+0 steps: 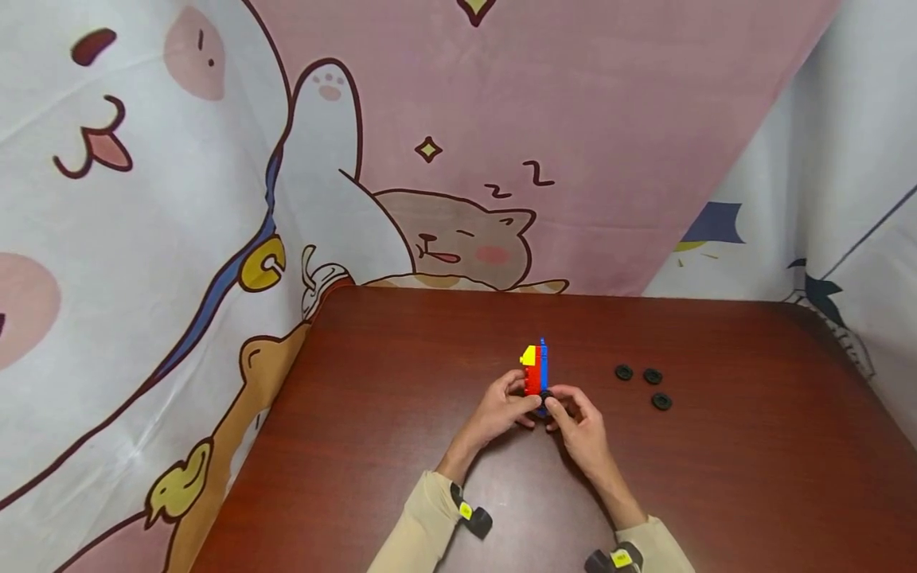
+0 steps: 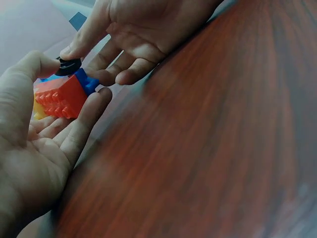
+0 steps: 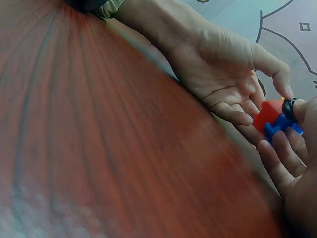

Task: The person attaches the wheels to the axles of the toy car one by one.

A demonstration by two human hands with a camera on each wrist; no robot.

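Observation:
Both hands hold a small toy built of red, blue and yellow plastic building bricks (image 1: 532, 380) a little above the table. My left hand (image 1: 496, 412) grips the red bricks (image 2: 62, 96) from the left, its thumb reaching to a black toy wheel (image 2: 68, 66). That wheel sits against the side of the blue piece (image 3: 278, 125); whether it is fixed on there I cannot tell. From the other side my right hand (image 1: 582, 428) pinches the wheel with its thumb, the fingers under the blue piece. A yellow brick (image 1: 528, 356) caps the far end of the toy.
Several black wheels lie on the right side of the brown table (image 1: 716, 469): one wheel (image 1: 624, 372), a second wheel (image 1: 653, 376) and a nearer wheel (image 1: 661, 401). A printed cloth (image 1: 573, 119) hangs behind and along the table's left edge.

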